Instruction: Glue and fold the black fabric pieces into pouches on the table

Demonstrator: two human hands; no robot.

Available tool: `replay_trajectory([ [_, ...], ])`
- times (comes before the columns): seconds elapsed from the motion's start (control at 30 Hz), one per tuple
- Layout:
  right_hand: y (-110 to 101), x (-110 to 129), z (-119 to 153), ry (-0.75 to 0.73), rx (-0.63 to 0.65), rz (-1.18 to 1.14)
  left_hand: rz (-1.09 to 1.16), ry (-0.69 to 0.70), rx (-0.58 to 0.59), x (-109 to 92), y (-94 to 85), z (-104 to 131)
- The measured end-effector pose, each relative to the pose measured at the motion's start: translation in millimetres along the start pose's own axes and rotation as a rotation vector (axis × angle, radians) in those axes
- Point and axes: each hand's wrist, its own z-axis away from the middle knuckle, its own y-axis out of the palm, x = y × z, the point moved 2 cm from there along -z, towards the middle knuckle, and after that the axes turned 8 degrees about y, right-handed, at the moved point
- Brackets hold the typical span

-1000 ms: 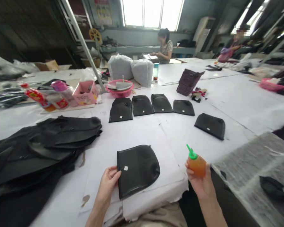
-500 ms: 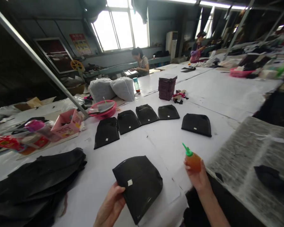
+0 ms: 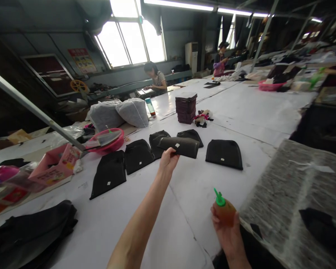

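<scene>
My left hand (image 3: 169, 158), arm stretched forward, pinches the near edge of a black fabric panel (image 3: 184, 146) with a small white label. The panel is tilted above the table and partly covers two black panels behind it. To its left lie two flat black panels, one (image 3: 139, 154) beside the other (image 3: 109, 173). A separate black panel (image 3: 224, 154) rests to the right. My right hand (image 3: 226, 228) is wrapped round a squeeze bottle (image 3: 225, 213) of orange-brown liquid with a green nozzle, held upright near the table's front edge.
A dark stack of pieces (image 3: 186, 108) stands mid-table beside fabric scraps (image 3: 203, 118). At left are a pink basin (image 3: 120, 141), a pink box (image 3: 52, 170), stuffed white bags (image 3: 134, 112) and black fabric (image 3: 33, 233). A wrapped bundle (image 3: 291, 194) sits right. Co-workers sit and stand farther back.
My left hand has carried its black panel forward, away from me, from the front of the table to above the row of panels. The right hand still grips the bottle. The view has shifted rightward.
</scene>
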Motion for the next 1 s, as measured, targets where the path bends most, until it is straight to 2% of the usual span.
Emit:
replay_trajectory([
  [0.1, -3.7, -1.3, 1.2, 0.002, -0.001, 0.003, 0.038, 0.024, 0.006, 24.6, 33.3, -44.1],
  [0.2, -9.8, -2.8, 0.9, 0.026, 0.015, -0.006, 0.083, 0.049, 0.002, 49.8, 48.2, -73.2],
  [0.27, -14.2, -3.9, 0.2, 0.057, 0.032, -0.022, 0.1, 0.046, -0.025, 70.6, 45.1, -83.0],
  [0.33, -17.7, -4.6, -0.1, 0.088, 0.047, -0.04, 0.106, 0.03, -0.074, 94.0, 33.7, -86.3],
  [0.43, -19.4, -4.3, 0.6, 0.117, 0.051, -0.047, 0.118, 0.007, -0.149, 126.7, 12.0, -83.9],
  [0.53, -16.3, -2.6, 1.9, 0.119, 0.048, -0.044, 0.121, -0.019, -0.2, 148.0, -2.8, -79.7],
  [0.7, -9.4, -0.5, 2.6, 0.101, 0.044, -0.045, 0.056, -0.082, -0.246, 156.5, -8.2, -76.2],
  [0.83, -4.9, -0.4, 2.7, 0.08, 0.028, -0.012, -0.068, -0.188, -0.253, 150.9, -11.5, -70.8],
  [1.0, 0.3, -1.2, 2.7, 0.022, -0.015, 0.05, -0.258, -0.348, -0.192, 141.6, -23.1, -54.3],
])
